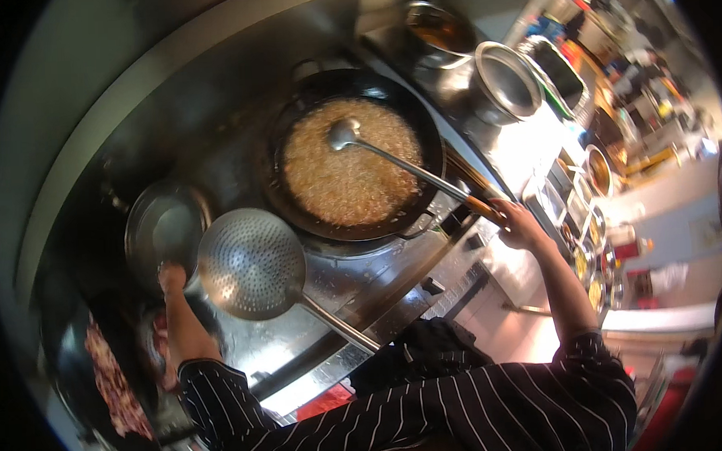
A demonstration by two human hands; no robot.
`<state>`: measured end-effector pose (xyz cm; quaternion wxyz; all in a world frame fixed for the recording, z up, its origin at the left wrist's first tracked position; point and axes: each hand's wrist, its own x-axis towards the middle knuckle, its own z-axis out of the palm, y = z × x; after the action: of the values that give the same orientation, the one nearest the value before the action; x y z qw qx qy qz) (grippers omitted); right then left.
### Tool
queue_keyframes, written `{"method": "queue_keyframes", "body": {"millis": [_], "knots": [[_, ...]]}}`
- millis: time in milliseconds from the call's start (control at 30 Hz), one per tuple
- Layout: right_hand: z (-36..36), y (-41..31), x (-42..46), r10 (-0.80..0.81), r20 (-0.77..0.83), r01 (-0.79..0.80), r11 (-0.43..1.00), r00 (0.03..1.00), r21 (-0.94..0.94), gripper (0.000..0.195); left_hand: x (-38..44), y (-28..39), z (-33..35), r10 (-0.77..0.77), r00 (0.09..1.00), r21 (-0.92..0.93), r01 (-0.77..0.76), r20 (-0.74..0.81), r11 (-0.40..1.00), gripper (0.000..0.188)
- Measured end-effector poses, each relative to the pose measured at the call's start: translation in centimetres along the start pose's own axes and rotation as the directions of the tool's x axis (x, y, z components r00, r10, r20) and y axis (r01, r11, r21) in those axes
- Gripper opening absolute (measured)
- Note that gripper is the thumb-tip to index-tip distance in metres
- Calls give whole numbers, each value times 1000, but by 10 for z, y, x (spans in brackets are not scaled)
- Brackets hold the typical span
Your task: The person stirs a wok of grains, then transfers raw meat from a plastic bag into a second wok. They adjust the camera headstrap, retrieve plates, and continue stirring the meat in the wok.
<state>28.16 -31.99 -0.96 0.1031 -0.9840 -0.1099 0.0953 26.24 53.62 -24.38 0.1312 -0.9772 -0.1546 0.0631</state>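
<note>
My right hand [517, 223] grips the wooden handle of a metal ladle [394, 160]. The ladle's bowl is over the bubbling, light-brown contents [353, 177] of a large black wok [430, 138]. On the left, my left hand [172, 277] is closed at the near rim of a round metal bowl [171, 228]; its fingertips are hard to make out. Beside that bowl, a perforated metal strainer [251, 266] rests with its handle pointing towards me.
A black wok holding chopped meat [117, 381] is at the lower left. Metal pots [509, 80] stand at the upper right, with a foil-edged tray [557, 75] beside them. Several containers [577, 204] line the right side. The steel stove edge [364, 304] runs before me.
</note>
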Motion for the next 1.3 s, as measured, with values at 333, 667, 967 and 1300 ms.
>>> {"method": "queue_keyframes", "body": {"millis": [333,667,967,1300], "knots": [[-12,-97,36,61,-18,-61,997,998,-46,26,20,17,-7,-310,874,-407,145,-374,902,35],[3,-47,23,100,-115,-73,974,988,217,19,-151,119,-162,-277,927,-640,55,-251,766,16],[-19,-48,23,-62,734,-711,209,676,672,15,-253,377,-310,-13,928,-845,-332,-371,420,17],[-56,24,17,-465,714,-769,101,524,631,5,-236,555,-321,-49,956,-584,-135,-288,800,9]]}}
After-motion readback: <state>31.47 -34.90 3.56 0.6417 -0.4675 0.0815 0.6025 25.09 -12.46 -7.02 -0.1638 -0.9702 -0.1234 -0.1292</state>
